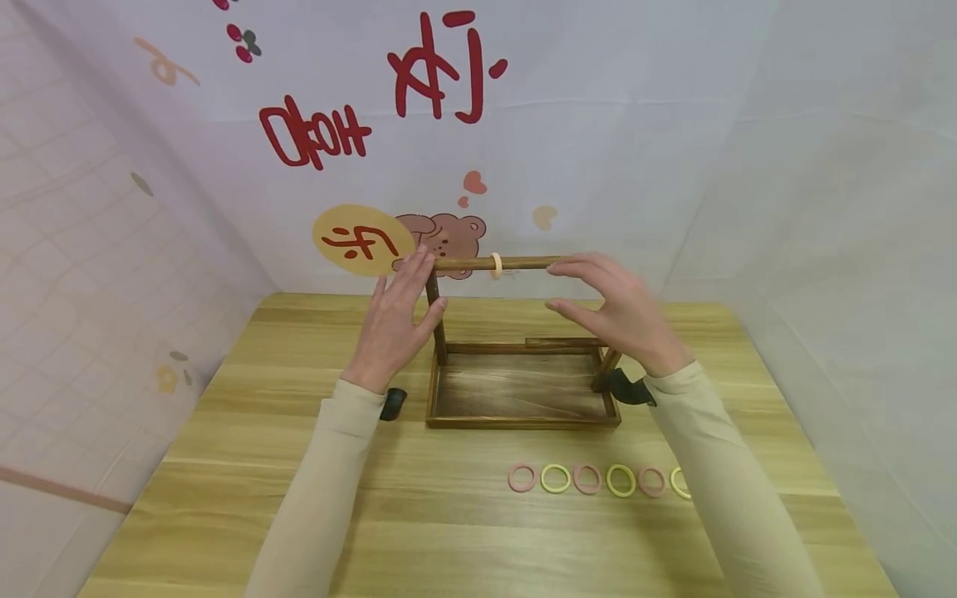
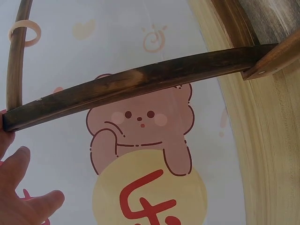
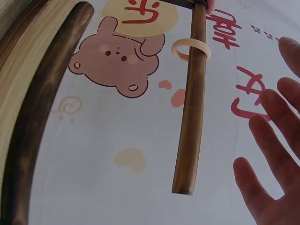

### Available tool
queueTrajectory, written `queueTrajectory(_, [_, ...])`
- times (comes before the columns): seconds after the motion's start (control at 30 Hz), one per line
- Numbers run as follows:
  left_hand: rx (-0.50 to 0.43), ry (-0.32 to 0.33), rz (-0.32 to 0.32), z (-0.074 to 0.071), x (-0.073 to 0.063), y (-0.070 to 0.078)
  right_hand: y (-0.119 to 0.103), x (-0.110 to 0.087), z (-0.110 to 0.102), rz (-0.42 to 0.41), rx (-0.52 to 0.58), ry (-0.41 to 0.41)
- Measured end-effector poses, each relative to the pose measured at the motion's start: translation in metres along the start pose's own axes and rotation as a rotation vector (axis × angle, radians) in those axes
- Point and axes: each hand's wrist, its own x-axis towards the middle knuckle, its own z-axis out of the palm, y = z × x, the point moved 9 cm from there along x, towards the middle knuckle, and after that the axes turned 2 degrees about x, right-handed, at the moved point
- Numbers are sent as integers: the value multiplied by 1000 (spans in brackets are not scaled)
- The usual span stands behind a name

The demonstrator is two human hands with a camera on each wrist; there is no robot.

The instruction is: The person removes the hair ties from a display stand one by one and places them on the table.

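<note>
A wooden stand with a tray base (image 1: 523, 423) is on the table. Across its top runs a wooden bar (image 1: 527, 262), held by the left post (image 1: 436, 320). One pale orange ring (image 1: 497, 266) hangs around the bar. My left hand (image 1: 396, 320) is at the bar's left end, fingertips touching the corner, fingers mostly straight. Near the bar's other end is my right hand (image 1: 616, 303), fingers spread and gripping nothing. In the right wrist view the bar's free end (image 3: 183, 185) shows apart from the right fingers (image 3: 267, 136).
Several pink and yellow rings lie in a row in front of the stand, among them a pink ring (image 1: 522, 490) and a yellow ring (image 1: 556, 490). A short lower bar (image 1: 561, 342) sits at the stand's right side. A printed white cloth (image 1: 598, 166) hangs behind the table (image 1: 299, 465).
</note>
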Motion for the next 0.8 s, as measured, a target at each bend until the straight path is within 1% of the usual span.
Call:
queueTrajectory(0.17, [-1,-3,-2,-1,0,1,2,16,10,25,-29,-53])
queueTrajectory(0.37, [12,-3,4,-1,0,3,5,34,26,36,-65,-146])
queueTrajectory(0.53, [17,-6,12,-1,0,5,10,44,37,48,-105,-218])
queueTrajectory(0.7, [13,-11,0,-2,-1,3,12,54,48,38,-148,-279])
queueTrajectory(0.8, [10,-13,-3,-2,-1,2,14,58,56,46,-175,-319])
